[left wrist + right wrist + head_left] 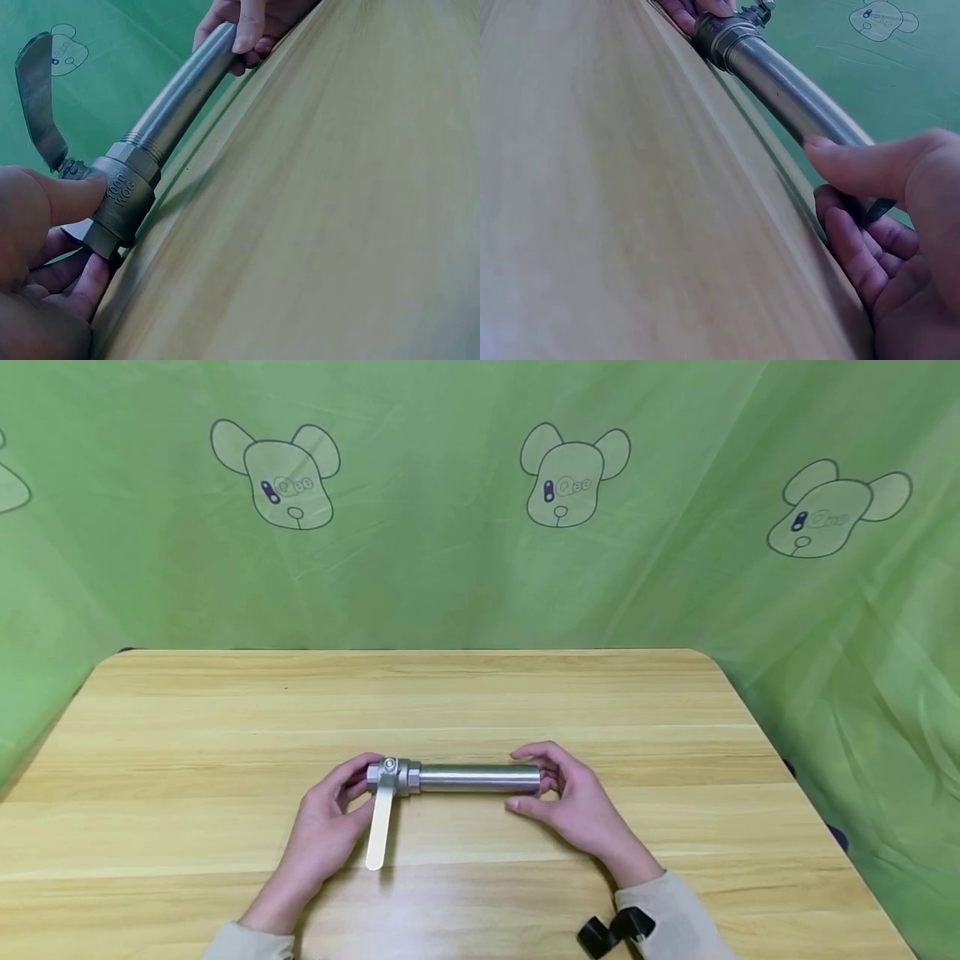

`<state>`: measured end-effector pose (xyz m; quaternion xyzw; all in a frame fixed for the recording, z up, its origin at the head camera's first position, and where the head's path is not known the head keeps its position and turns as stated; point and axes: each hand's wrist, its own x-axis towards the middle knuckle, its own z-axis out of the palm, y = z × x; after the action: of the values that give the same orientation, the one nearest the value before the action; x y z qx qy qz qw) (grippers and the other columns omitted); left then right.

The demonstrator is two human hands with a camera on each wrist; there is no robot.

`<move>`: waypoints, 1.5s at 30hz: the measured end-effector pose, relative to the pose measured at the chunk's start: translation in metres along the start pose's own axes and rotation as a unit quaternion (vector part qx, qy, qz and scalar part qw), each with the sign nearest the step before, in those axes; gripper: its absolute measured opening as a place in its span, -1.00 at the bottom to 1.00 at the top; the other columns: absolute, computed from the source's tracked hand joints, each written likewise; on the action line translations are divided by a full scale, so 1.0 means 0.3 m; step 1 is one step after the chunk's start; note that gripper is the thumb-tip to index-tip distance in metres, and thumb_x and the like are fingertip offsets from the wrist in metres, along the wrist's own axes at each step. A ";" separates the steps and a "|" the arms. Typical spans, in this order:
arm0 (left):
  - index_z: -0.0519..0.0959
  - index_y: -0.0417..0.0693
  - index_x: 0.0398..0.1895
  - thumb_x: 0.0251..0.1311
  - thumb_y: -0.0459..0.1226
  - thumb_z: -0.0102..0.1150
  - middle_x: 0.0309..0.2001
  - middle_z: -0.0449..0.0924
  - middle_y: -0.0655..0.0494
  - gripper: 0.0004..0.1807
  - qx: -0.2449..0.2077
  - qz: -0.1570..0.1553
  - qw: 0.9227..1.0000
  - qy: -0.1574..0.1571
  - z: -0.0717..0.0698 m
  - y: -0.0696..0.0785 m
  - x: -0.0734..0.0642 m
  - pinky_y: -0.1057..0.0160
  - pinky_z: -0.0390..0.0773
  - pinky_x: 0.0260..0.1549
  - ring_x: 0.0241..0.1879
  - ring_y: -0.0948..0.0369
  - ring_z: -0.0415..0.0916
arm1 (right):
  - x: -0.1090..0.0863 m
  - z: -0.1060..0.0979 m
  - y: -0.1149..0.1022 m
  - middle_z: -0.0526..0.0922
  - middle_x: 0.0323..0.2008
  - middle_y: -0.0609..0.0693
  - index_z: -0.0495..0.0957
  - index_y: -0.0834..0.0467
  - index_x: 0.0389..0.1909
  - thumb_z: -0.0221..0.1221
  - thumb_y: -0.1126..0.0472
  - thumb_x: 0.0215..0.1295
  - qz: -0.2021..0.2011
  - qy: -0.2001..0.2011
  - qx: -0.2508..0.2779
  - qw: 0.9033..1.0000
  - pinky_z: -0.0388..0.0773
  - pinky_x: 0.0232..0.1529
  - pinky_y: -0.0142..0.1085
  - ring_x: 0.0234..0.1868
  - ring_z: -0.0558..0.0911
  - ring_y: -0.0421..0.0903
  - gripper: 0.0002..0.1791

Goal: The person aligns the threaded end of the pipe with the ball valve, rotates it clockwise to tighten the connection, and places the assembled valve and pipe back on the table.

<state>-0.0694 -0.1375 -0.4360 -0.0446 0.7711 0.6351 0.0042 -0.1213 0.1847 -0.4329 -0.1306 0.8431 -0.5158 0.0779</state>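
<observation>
A steel ball valve (408,777) with a long flat lever (380,831) is joined to a straight metal pipe (480,778). They lie crosswise over the middle of the table, the lever turned toward me. My left hand (326,831) holds the valve at its left end, thumb on the lettered valve body (124,191) and fingers at the hex end. Around the pipe's right end curls my right hand (577,797), loosely, with the thumb along the near side and fingers beneath the open pipe end (877,210). In the head view its index fingertip stands off the pipe.
The wood-grain table (225,718) has rounded far corners. Behind it hangs a green curtain (450,568) printed with bear heads, which also runs down the right side. A black strap piece (615,931) is at my right cuff.
</observation>
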 end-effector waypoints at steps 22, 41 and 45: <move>0.52 -0.12 0.47 0.38 -0.52 0.28 0.47 0.52 -0.18 -0.40 -0.031 -0.005 0.999 0.034 0.021 0.002 0.006 0.59 0.58 0.23 0.44 -0.09 0.54 | 0.007 0.012 -0.008 0.76 0.09 0.18 0.69 0.15 0.26 0.54 0.29 0.23 0.034 0.065 0.061 0.995 0.79 0.03 -0.47 -0.02 0.79 -0.18 -0.45; 0.59 -0.22 0.37 0.31 -0.55 0.34 0.39 0.59 -0.27 -0.45 -0.051 0.013 0.993 0.103 0.043 0.016 0.039 0.53 0.61 0.24 0.38 -0.12 0.61 | 0.040 0.059 -0.047 0.77 0.14 0.18 0.65 0.16 0.29 0.41 0.33 0.39 0.069 0.124 0.067 0.988 0.75 0.10 -0.51 0.16 0.78 -0.01 -0.54; 0.59 -0.22 0.38 0.32 -0.55 0.34 0.39 0.59 -0.27 -0.45 -0.051 0.014 0.993 0.103 0.045 0.014 0.041 0.54 0.59 0.25 0.39 -0.12 0.60 | 0.036 0.060 -0.046 0.78 0.13 0.17 0.65 0.15 0.28 0.41 0.32 0.40 0.072 0.124 0.063 0.988 0.75 0.08 -0.52 0.14 0.78 -0.05 -0.55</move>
<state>-0.0826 -0.1242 -0.4353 -0.0998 0.7343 0.6658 -0.0864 -0.1248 0.1603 -0.4287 0.0005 0.8194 -0.5729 0.0179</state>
